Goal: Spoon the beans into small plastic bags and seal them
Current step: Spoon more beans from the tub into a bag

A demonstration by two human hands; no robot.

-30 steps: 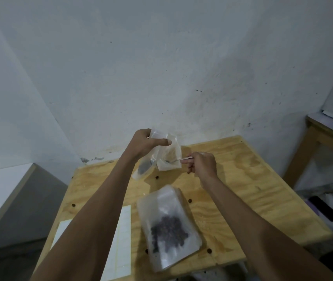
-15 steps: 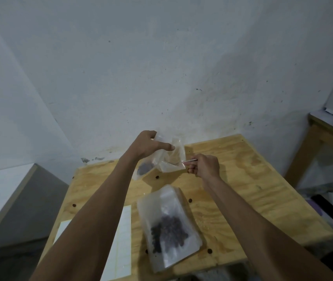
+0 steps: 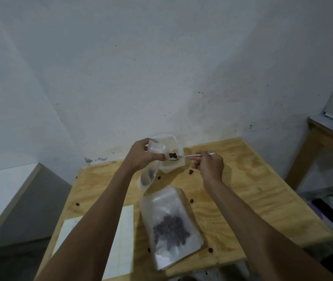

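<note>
My left hand [image 3: 143, 157] holds clear plastic bags above the far part of the wooden table [image 3: 252, 189]. One small bag [image 3: 148, 176] hangs down with dark beans in it. A wider bag [image 3: 171, 157] is held with its mouth open to the right. My right hand [image 3: 209, 164] grips a metal spoon [image 3: 190, 156]. The spoon's bowl carries a few dark beans [image 3: 173, 155] inside that open mouth. Nearer to me a larger clear pouch [image 3: 171, 226] lies flat, holding a heap of dark beans.
Loose beans [image 3: 191, 171] lie scattered over the table. A white sheet of labels [image 3: 121, 246] lies at the front left. A white ledge stands to the left, a second wooden table [image 3: 327, 138] to the right, with clutter on the floor below.
The spoon now shows beans in its bowl at the open bag's mouth. The left hand has turned the bags and spread the mouth wider.
</note>
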